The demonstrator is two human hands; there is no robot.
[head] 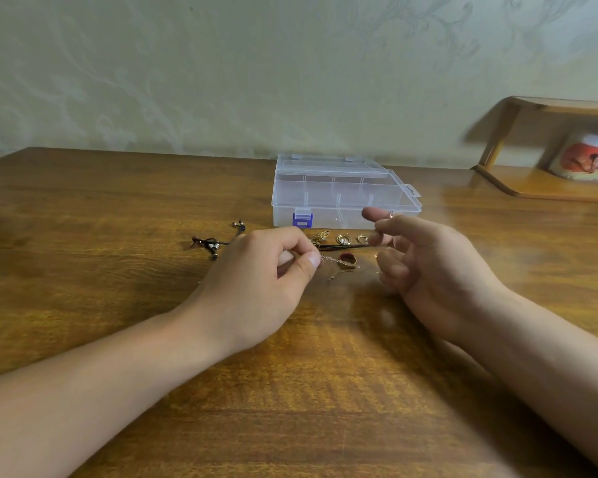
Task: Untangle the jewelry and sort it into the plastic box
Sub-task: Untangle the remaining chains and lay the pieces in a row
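The left hand (pixel 256 281) pinches a thin chain (pixel 330 259) just near of the shut plastic box (pixel 342 194), while the right hand (pixel 425 267) hovers with loose, parted fingers. A ring (pixel 347 261), gold hoops (pixel 344 239) and a dark beaded cord (pixel 214 244) lie scattered between hands and box on the wooden table (pixel 118 219); a mug (pixel 584 157) stands far right.

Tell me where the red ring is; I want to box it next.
In the head view, the red ring lies on the table between both hands, just right of the left hand, in front of the plastic box.
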